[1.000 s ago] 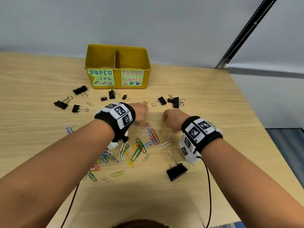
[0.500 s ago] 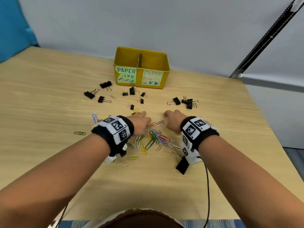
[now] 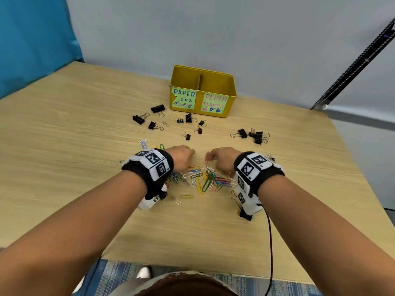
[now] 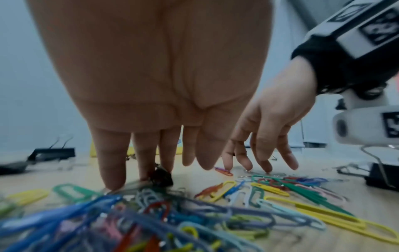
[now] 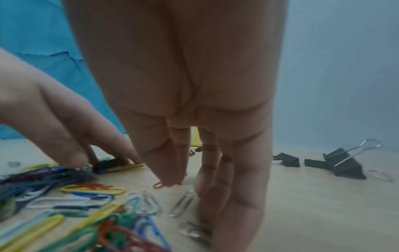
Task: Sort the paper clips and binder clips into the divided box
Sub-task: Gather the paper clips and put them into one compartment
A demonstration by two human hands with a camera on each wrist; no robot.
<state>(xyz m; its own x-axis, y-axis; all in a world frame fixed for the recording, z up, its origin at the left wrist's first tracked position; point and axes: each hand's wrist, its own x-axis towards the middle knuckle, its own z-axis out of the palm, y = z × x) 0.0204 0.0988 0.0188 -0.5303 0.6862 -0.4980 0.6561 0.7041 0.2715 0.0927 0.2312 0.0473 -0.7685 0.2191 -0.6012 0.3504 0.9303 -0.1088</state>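
A yellow divided box (image 3: 231, 97) stands at the back, labelled for paper clips on the left and clamps on the right. A pile of coloured paper clips (image 3: 205, 178) lies between my wrists. My left hand (image 3: 190, 151) points its straight fingers down at the pile's far left edge, fingertips (image 4: 112, 180) on the table beside a small black binder clip (image 4: 161, 177). My right hand (image 3: 210, 156) has its thumb and forefinger together on a red paper clip (image 5: 158, 185) that lies on the table; the other fingers touch the table.
Black binder clips lie scattered before the box: one group at the left (image 3: 157, 108), small ones in the middle (image 3: 187, 136), another group at the right (image 3: 258, 137). A large binder clip (image 3: 244, 214) sits under my right wrist. A cable (image 3: 269, 242) trails toward the table's near edge.
The head view has pulled back and swung left. Both hands have drawn nearer to the pile, and the right hand has gone from a fist to fingers reaching down onto the red clip.
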